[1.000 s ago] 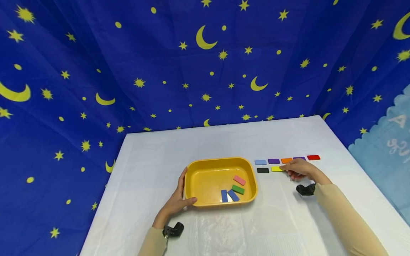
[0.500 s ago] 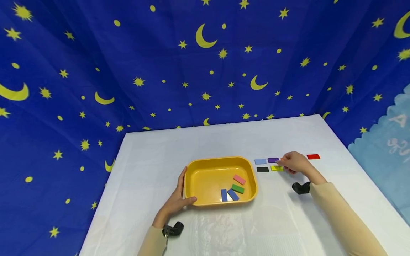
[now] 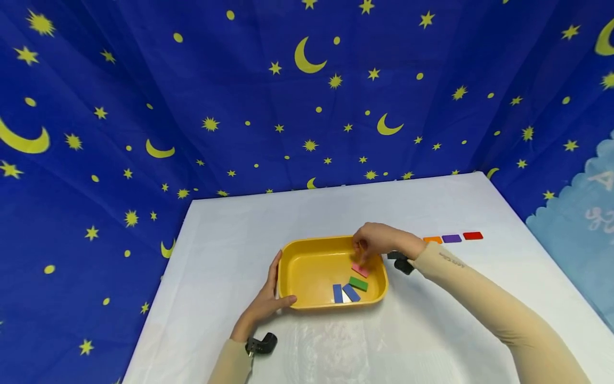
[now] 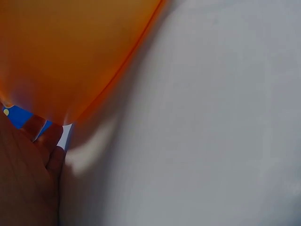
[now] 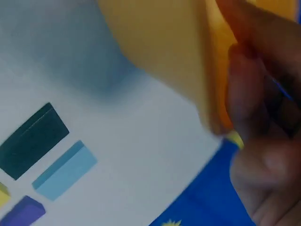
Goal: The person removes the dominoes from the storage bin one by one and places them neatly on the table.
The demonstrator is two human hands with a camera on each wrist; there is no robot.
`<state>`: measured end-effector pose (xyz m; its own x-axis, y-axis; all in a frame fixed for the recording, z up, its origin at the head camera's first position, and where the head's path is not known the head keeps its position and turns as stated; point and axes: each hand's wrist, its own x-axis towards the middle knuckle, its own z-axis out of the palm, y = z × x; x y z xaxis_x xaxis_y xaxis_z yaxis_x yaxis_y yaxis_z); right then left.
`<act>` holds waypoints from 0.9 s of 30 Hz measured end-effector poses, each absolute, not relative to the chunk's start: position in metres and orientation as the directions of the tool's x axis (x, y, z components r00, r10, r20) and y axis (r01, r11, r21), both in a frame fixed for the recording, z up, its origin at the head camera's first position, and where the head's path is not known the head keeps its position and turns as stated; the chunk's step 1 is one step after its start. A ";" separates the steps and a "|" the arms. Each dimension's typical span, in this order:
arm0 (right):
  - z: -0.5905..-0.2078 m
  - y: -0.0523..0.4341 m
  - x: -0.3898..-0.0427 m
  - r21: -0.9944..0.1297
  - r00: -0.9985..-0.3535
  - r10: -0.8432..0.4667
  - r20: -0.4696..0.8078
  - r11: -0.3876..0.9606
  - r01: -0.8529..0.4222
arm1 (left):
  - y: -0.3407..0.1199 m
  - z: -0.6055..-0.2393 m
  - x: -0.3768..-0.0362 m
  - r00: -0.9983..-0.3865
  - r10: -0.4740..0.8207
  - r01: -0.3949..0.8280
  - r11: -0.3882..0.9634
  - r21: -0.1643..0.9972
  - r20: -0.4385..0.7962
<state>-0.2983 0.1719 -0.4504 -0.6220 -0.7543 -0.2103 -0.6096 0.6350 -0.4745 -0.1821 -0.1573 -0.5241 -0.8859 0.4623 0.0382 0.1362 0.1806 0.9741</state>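
My left hand (image 3: 265,302) grips the left end of a yellow plastic tray (image 3: 309,269), thumb over the near rim and fingers along the outer side. My right hand (image 3: 381,239) reaches over the tray's far right corner, fingertips bunched and pointing down inside. The fingertips overlap a pink block (image 3: 360,272) in the head view. I cannot tell whether the right fingers hold a block. Nearer in the tray lie a green block (image 3: 358,284) and two blue blocks (image 3: 338,293), with a white patch between the blue ones.
Right of the tray, an orange block (image 3: 433,240), a purple block (image 3: 452,238) and a red block (image 3: 473,236) lie in a row. The right wrist view shows a black block (image 5: 34,140), a light blue block (image 5: 65,170) and parts of others. Starry blue cloth (image 3: 249,96) surrounds the white table.
My right hand has moved left from the blocks on the table to above the tray, its forearm now covering several of them. The left hand keeps its hold on the tray.
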 end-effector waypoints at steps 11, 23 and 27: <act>-0.474 0.136 -0.296 -0.189 -0.725 -0.622 -0.296 0.782 -0.593 | -0.157 -0.525 -0.183 -0.885 0.463 0.153 0.182 0.971 0.053; -0.481 0.129 -0.283 -0.257 -0.714 -0.578 -0.395 0.816 -0.518 | -0.159 -0.525 -0.183 -0.885 0.462 0.152 0.170 0.974 0.058; -0.474 0.133 -0.278 -0.253 -0.691 -0.617 -0.376 0.786 -0.564 | -0.158 -0.525 -0.183 -0.882 0.468 0.154 0.171 0.973 0.057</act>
<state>-0.2779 0.1332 -0.4743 -0.6914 -0.6168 -0.3762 -0.5638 0.7862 -0.2530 -0.1834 -0.1582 -0.5250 -0.8821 0.4676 0.0575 0.1539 0.1706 0.9733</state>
